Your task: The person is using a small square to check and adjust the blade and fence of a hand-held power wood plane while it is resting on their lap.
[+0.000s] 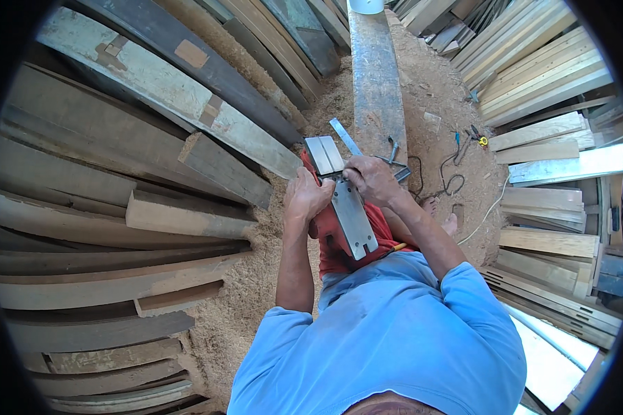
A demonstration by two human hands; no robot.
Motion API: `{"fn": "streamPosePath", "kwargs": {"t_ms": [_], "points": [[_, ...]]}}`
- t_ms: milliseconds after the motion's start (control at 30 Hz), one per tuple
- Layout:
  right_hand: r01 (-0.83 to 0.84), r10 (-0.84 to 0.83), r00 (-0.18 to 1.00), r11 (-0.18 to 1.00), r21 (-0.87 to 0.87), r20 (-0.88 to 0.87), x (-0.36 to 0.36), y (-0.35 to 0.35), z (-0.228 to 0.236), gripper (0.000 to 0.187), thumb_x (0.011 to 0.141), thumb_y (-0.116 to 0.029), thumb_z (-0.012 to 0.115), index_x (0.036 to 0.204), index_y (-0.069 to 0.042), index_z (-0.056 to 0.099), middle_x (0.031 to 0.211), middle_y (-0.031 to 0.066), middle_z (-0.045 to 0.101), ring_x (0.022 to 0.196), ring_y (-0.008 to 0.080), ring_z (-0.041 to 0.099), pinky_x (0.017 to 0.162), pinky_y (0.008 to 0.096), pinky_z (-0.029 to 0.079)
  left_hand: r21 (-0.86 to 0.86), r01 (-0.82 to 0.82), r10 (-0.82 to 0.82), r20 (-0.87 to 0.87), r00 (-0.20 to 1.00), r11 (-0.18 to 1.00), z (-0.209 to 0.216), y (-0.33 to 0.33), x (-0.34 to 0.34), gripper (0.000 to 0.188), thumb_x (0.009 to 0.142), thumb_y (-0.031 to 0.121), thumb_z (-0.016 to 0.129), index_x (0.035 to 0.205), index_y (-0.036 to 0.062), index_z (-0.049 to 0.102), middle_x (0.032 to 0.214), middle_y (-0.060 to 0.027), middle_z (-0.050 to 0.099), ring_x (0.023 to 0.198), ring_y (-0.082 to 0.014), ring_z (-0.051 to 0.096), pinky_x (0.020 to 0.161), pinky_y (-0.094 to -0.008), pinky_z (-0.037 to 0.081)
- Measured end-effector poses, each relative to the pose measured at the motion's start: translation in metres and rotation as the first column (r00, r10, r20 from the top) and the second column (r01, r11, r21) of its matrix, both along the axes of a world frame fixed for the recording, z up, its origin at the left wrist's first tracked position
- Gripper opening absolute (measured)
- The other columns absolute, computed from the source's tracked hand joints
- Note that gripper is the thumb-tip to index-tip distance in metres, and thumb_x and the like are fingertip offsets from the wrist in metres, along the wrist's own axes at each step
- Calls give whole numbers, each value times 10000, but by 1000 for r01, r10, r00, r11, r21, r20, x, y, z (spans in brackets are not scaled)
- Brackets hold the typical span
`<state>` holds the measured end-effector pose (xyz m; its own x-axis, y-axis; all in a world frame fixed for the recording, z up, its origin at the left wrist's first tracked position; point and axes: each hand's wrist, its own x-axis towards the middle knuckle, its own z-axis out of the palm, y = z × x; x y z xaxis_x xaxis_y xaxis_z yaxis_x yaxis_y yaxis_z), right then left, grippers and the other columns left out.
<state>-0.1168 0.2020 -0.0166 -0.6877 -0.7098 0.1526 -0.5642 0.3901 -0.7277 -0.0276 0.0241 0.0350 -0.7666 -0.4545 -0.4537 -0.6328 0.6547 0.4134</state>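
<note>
An electric hand planer (355, 221) with a red body lies sole up across my lap, its two metal sole plates facing me. My left hand (306, 196) is closed round the planer's side, thumb near the gap between the plates. Over that gap, my right hand (377, 178) is closed, its fingertips pinched at the blade slot. What those fingertips hold, if anything, is too small to make out. Just beyond the planer, a metal straight strip (345, 136) and a T-shaped metal tool (394, 151) lie on a long plank (377, 83).
Stacked boards (62, 180) crowd the left side, their ends pointing at me. More timber (547, 76) stands along the right. Sawdust and shavings (246, 304) cover the floor. A dark cable (453, 185) and yellow-handled tool (482, 141) lie right of the plank. A white container (365, 6) stands at its far end.
</note>
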Motion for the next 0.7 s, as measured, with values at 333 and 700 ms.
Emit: {"fn": "streamPosePath", "kwargs": {"t_ms": [333,700], "points": [[-50,50,999,998,-38,-2,3,-1,3,161,973,-166,630,1053,-37,683,987,176,706,978,393,684,868,495,528,-2,-4,4,-7,1000,1000,0,0,2,759,872,479,613,1332,-113,496,1302,-364,619,1259,-481,595,1084,-518,470],[23,-23,1000,996,88,5,4,-1,9,207,1006,-239,598,990,-39,652,928,198,672,940,409,667,848,502,521,-1,-5,5,-11,1000,1000,1,0,-1,736,868,462,603,1316,-115,514,1289,-372,623,1243,-488,602,1078,-521,475]]}}
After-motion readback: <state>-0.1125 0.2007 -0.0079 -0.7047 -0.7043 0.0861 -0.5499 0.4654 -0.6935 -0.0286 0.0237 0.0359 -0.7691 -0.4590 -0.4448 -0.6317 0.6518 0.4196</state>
